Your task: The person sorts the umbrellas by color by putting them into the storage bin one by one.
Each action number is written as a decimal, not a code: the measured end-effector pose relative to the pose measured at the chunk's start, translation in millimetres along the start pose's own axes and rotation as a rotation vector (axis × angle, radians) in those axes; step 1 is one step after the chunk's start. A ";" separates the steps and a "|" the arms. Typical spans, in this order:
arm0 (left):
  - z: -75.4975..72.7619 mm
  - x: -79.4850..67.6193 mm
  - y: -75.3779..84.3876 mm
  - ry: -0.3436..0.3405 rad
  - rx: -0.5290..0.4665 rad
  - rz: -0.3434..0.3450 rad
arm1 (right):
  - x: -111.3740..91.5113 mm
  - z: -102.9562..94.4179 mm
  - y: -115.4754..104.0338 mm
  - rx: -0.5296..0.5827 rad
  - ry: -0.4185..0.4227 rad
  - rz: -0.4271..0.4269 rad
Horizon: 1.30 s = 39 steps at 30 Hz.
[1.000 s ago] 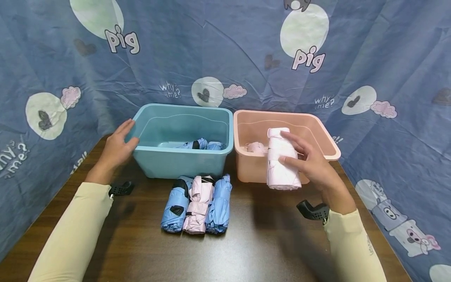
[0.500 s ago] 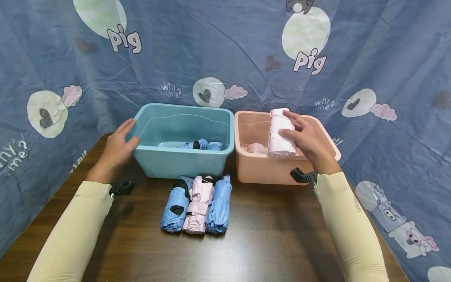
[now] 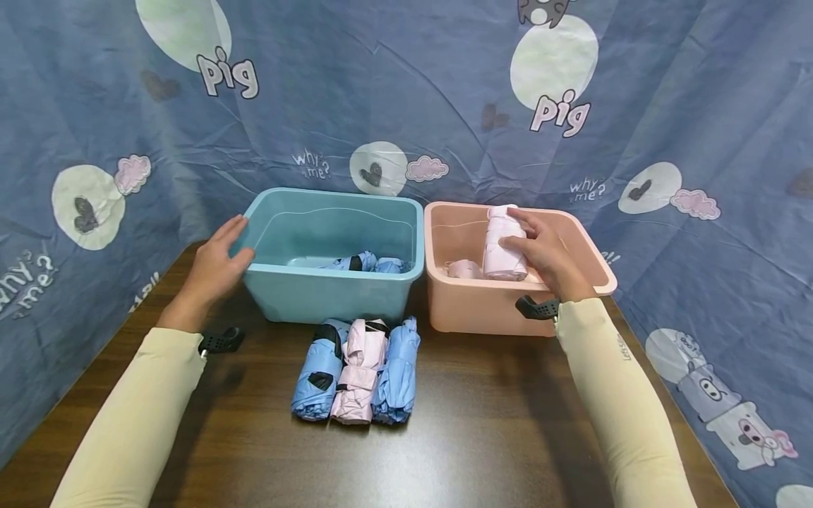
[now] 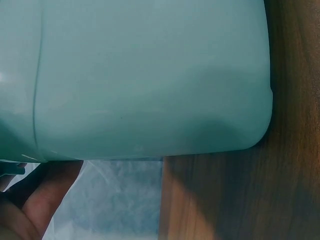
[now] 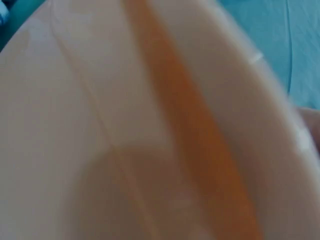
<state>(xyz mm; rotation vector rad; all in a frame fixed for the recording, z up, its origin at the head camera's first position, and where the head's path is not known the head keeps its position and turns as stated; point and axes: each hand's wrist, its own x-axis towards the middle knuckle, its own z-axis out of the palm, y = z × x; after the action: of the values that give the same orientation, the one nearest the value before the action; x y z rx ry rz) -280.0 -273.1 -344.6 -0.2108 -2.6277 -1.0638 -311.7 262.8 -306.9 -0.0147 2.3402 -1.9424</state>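
My right hand [image 3: 540, 248] holds a pale pink rolled folding umbrella [image 3: 504, 247], thumb on the near side and fingers along its upper part. It stands nearly upright, its lower end inside the peach bin [image 3: 489, 307] near the front wall. Another pink umbrella [image 3: 465, 269] lies in that bin, to the left. At the left end of the teal bin [image 3: 327, 296], my left hand [image 3: 219, 264] rests by the rim with fingers extended. The right wrist view shows mostly the peach bin's wall [image 5: 65, 130], blurred; the held umbrella is out of that view.
On the table [image 3: 470, 423], before the teal bin, a blue umbrella [image 3: 320, 374], a pink umbrella [image 3: 358, 370] and a second blue umbrella [image 3: 395, 370] lie side by side. Blue umbrellas [image 3: 358, 261] are inside the teal bin. A printed cloth [image 3: 444, 92] hangs behind.
My right hand has carried the pink umbrella from in front of the peach bin up over its front rim, then slightly down into it. The left hand has stayed at the teal bin.
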 end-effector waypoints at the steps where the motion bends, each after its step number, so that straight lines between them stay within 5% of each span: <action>1: 0.3 0.1 -0.1 0.000 0.000 -0.001 | 0.5 -0.6 1.8 0.004 -0.003 0.010; 25: -1.0 1.3 0.3 -0.027 0.003 -0.028 | 3.0 -0.2 4.1 -0.212 0.004 0.262; 39: -0.4 1.0 -0.1 -0.020 0.001 -0.021 | 2.9 0.3 6.3 -0.281 0.006 0.268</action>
<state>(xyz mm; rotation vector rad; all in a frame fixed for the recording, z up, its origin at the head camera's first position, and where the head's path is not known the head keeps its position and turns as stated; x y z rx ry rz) -280.9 -273.5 -344.1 -0.1951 -2.6543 -1.0722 -314.2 263.5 -313.4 0.2688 2.4504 -1.4870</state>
